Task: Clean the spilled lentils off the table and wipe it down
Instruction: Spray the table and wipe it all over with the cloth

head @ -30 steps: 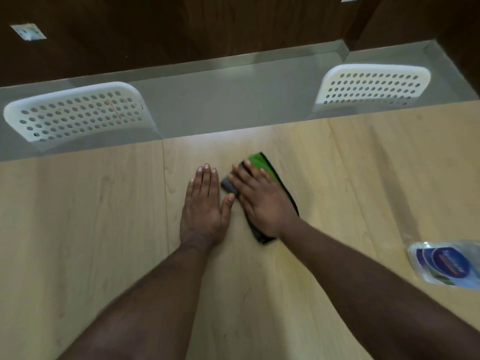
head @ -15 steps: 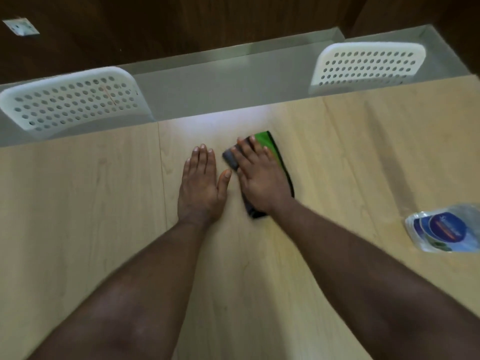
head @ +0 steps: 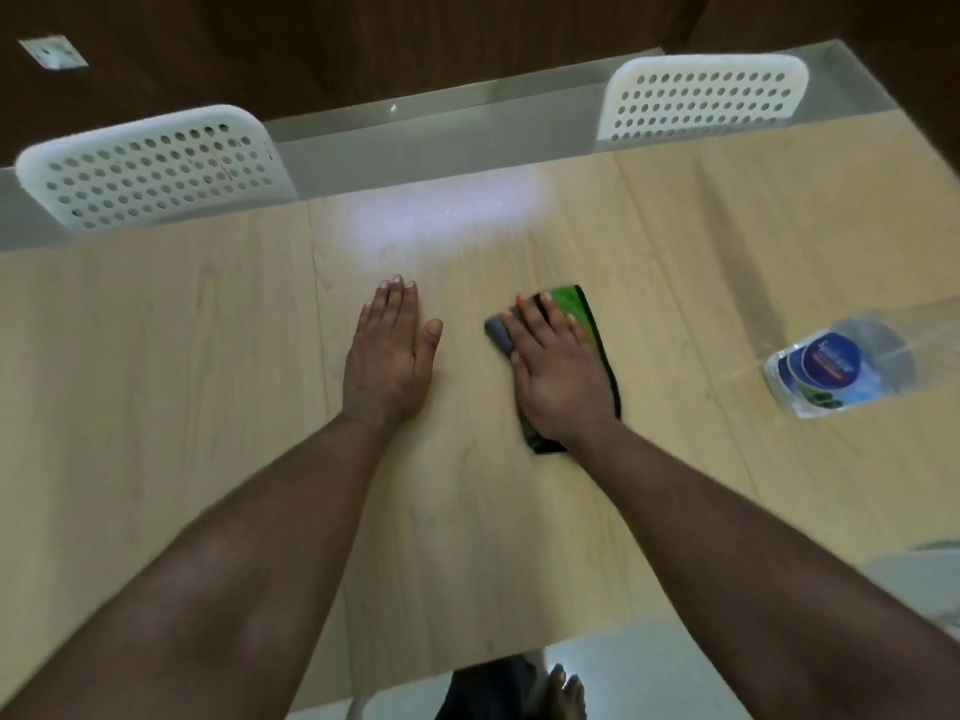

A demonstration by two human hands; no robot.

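Bare table (head: 156, 407) left of left hand (head: 389, 356); bottle (head: 836, 371) blocks right.

Light wood table (head: 727, 252) with bright glare near far edge, two white perforated chairs (head: 156, 168) (head: 701, 96) tucked behind it, pale grey floor (head: 441, 137), dark wood wall (head: 363, 39) with what looks like a socket (head: 53, 53).

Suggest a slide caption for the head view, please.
Right hand presses a green cloth flat on the table; left hand rests beside it.
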